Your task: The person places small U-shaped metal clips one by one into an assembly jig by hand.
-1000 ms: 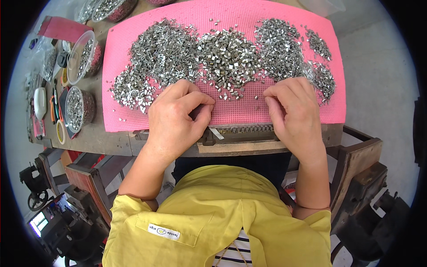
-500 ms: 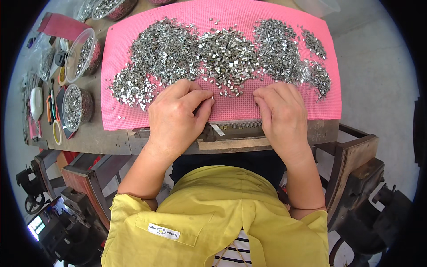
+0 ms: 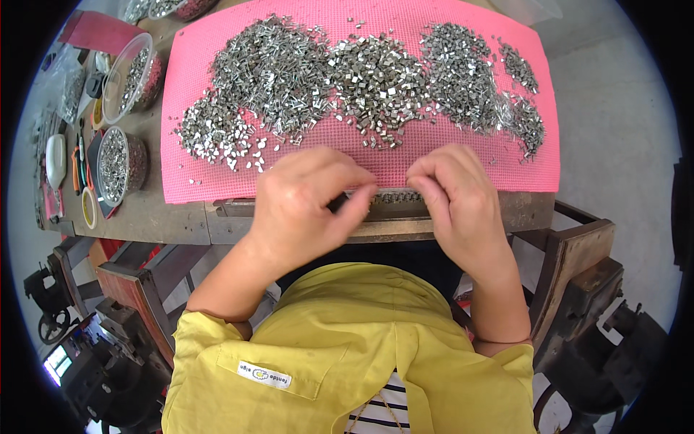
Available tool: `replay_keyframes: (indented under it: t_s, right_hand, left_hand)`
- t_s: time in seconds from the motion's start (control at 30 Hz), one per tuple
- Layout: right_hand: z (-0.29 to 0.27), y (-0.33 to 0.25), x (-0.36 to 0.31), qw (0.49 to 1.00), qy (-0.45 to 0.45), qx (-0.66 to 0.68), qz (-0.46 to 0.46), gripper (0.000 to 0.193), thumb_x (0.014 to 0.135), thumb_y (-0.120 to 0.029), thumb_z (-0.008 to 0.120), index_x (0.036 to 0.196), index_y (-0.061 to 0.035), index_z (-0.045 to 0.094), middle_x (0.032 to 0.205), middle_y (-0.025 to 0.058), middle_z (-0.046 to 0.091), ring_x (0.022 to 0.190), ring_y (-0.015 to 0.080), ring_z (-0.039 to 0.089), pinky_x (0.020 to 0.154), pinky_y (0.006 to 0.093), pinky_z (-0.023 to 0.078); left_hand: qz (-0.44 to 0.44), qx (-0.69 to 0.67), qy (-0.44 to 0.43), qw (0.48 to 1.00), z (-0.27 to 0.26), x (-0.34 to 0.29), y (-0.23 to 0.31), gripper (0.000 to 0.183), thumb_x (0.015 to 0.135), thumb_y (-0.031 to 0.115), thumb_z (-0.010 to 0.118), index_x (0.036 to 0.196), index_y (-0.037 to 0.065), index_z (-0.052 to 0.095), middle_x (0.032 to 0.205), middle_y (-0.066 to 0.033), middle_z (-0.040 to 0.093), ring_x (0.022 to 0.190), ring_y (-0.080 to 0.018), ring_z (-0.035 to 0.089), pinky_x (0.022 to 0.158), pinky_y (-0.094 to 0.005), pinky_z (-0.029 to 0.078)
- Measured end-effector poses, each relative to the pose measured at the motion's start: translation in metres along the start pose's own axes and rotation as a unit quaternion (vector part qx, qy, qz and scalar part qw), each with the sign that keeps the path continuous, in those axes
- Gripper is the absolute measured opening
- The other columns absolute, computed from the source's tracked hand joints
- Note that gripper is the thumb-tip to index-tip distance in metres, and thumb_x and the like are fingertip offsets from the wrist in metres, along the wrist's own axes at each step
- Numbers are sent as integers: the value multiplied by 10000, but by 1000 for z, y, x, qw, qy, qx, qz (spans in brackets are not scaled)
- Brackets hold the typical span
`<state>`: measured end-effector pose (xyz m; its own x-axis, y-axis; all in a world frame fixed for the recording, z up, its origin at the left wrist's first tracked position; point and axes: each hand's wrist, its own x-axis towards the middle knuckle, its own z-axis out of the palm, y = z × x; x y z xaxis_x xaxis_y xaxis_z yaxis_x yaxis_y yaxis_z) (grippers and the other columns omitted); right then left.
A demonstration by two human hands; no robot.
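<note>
My left hand (image 3: 307, 202) is over the near edge of the table, thumb and forefinger drawn together in a pinch. Facing it, my right hand (image 3: 459, 199) is also pinched, its fingertips a short gap away. Whatever either pinch holds is too small or hidden to tell. Between and below the fingertips lies a narrow metal strip-like fixture (image 3: 396, 196) with a row of small pieces, partly covered by my left hand. Beyond my hands, heaps of small silvery metal pieces (image 3: 383, 79) rest on a pink textured mat (image 3: 217, 189).
Clear plastic tubs of metal bits (image 3: 123, 168) stand left of the mat. Near them lie orange-handled pliers (image 3: 75, 172), a roll of tape (image 3: 89, 208) and a white device (image 3: 56, 160). Dark machines with handwheels flank the wooden table (image 3: 166, 220).
Both hands have come down from the mat's near part toward the fixture at the table edge. My left hand has also shifted right, covering the pale strip that showed there.
</note>
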<state>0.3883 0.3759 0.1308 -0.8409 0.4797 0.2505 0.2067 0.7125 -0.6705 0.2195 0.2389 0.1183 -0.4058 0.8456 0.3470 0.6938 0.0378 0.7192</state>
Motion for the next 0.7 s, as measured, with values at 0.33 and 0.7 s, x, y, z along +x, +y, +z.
replay_keyframes:
  t_s: [0.33, 0.7]
  right_hand:
    - [15, -7, -10, 993, 0, -93, -71, 97, 829, -69, 664, 910, -52, 613, 890, 82, 578, 850, 281, 573, 749, 409, 457]
    - [10, -14, -12, 985, 10, -136, -107, 97, 782, -64, 646, 878, -52, 635, 833, 58, 578, 769, 250, 602, 714, 383, 455]
  left_hand:
    - [115, 82, -20, 990, 14, -14, 8, 179, 726, 93, 813, 889, 116, 741, 891, -4, 685, 745, -211, 638, 646, -351, 469]
    - [59, 27, -22, 998, 13, -16, 7, 181, 741, 93, 841, 912, 103, 783, 869, -26, 704, 747, -218, 666, 649, -355, 526]
